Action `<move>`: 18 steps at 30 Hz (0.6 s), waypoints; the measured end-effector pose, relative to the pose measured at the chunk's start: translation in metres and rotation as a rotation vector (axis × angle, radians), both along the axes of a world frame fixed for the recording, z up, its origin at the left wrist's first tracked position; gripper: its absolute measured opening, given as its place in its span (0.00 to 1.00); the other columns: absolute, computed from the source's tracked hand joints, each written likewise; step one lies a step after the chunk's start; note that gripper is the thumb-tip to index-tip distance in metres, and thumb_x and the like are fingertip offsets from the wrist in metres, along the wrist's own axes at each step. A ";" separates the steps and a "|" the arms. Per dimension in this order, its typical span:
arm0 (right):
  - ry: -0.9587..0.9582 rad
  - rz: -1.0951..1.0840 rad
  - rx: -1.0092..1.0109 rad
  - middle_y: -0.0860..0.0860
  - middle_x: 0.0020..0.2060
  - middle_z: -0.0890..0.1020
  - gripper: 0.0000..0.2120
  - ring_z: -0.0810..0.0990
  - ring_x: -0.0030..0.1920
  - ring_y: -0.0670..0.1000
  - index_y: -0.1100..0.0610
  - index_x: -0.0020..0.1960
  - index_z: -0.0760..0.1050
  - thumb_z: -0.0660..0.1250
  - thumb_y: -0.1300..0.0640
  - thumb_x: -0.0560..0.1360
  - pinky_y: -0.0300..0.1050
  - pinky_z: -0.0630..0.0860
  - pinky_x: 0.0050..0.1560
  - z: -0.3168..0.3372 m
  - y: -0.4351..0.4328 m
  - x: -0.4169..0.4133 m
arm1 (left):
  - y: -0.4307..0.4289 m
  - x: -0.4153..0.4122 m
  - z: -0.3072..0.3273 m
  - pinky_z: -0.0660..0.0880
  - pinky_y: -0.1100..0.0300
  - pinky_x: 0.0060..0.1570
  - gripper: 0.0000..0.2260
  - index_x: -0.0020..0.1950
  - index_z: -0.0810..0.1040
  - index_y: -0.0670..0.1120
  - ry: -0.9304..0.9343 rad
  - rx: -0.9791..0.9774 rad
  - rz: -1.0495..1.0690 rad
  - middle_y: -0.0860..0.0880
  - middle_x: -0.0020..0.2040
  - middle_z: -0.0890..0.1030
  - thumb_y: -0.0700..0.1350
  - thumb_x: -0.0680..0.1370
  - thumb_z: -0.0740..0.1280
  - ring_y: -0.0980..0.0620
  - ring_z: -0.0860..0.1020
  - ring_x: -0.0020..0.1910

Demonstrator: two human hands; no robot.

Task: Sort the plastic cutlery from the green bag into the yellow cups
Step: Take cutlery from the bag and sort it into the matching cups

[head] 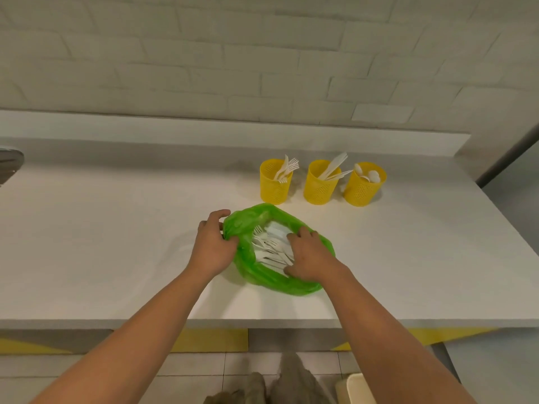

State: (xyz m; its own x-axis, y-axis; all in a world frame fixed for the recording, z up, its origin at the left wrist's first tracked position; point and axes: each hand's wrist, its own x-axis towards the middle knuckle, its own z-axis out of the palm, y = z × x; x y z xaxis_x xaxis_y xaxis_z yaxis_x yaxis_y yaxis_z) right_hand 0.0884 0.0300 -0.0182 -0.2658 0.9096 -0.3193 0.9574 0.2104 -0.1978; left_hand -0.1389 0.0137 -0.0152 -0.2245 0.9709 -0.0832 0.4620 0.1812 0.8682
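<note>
Green bag sitting open on the white table, near the front edge, stuffed with white plastic cutlery, mostly forks by the look of it. Left hand clamped on the bunched-up left rim of the bag, fingers curled around the plastic. Right hand down inside the bag mouth, fingers spread loosely over the pile, can't tell if pinching anything. Three yellow cups in a row just behind the bag: left cup with forks, middle cup with knives, right cup with spoons. White brick wall behind it all, tiled floor below the table edge.
</note>
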 end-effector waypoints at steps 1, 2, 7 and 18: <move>-0.003 0.021 0.008 0.59 0.65 0.68 0.33 0.67 0.67 0.63 0.58 0.69 0.69 0.75 0.46 0.71 0.56 0.72 0.64 0.000 0.002 0.000 | -0.001 0.001 -0.001 0.80 0.49 0.58 0.26 0.73 0.70 0.53 -0.001 -0.007 -0.001 0.43 0.64 0.74 0.39 0.77 0.71 0.54 0.79 0.50; -0.005 0.037 0.006 0.58 0.64 0.68 0.31 0.67 0.66 0.62 0.58 0.68 0.70 0.75 0.47 0.70 0.56 0.73 0.63 0.000 0.003 0.001 | -0.002 0.002 -0.001 0.80 0.49 0.58 0.26 0.72 0.70 0.53 -0.003 -0.017 -0.001 0.43 0.64 0.74 0.39 0.77 0.71 0.54 0.79 0.50; -0.051 0.062 -0.017 0.59 0.66 0.67 0.37 0.64 0.68 0.61 0.61 0.69 0.65 0.76 0.47 0.68 0.55 0.74 0.62 0.000 -0.004 -0.005 | -0.002 0.010 0.006 0.80 0.46 0.58 0.27 0.72 0.70 0.55 -0.007 -0.046 -0.024 0.43 0.63 0.75 0.40 0.76 0.71 0.49 0.80 0.53; 0.009 -0.034 -0.050 0.59 0.60 0.72 0.22 0.69 0.64 0.60 0.60 0.59 0.71 0.73 0.50 0.71 0.48 0.72 0.55 -0.013 0.011 0.002 | 0.013 0.012 -0.012 0.76 0.56 0.50 0.28 0.74 0.69 0.55 -0.064 -0.008 -0.045 0.46 0.61 0.76 0.37 0.77 0.71 0.53 0.79 0.51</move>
